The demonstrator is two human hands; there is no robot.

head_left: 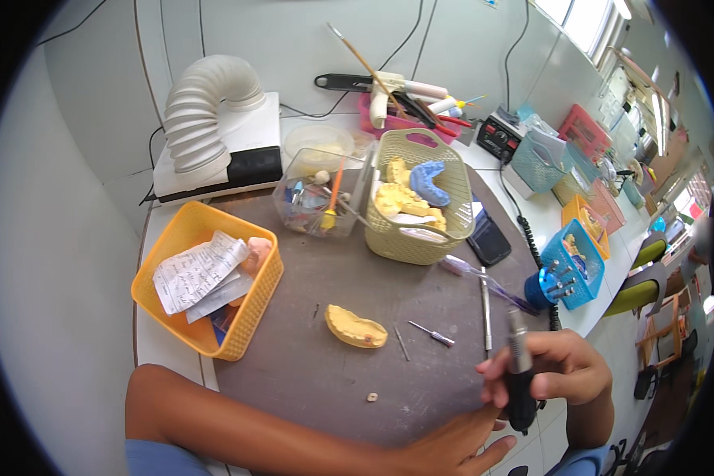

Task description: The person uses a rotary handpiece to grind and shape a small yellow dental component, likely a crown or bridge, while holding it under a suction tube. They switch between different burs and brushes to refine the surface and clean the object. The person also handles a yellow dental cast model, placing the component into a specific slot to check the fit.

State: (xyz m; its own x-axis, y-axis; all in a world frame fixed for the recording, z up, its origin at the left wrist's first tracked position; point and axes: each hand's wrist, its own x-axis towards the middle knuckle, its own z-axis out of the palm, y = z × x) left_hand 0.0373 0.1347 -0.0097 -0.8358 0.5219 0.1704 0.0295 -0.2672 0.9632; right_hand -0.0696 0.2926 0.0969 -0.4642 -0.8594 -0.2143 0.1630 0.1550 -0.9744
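Two bare hands work close together: the right hand [570,371], towards 4 o'clock in the view, pinches a black-and-silver handpiece [521,398] between thumb and fingers, its metal end tipped towards 12. The left hand [452,446], at 5 o'clock, has its fingers spread; whether it touches the handpiece I cannot tell. On the grey-brown surface [282,385], a yellow dental cast [355,328] lies at 6 o'clock, a green basket [408,248] at 1 o'clock from it.

Black handpiece [521,394], silver-tipped, nearly upright
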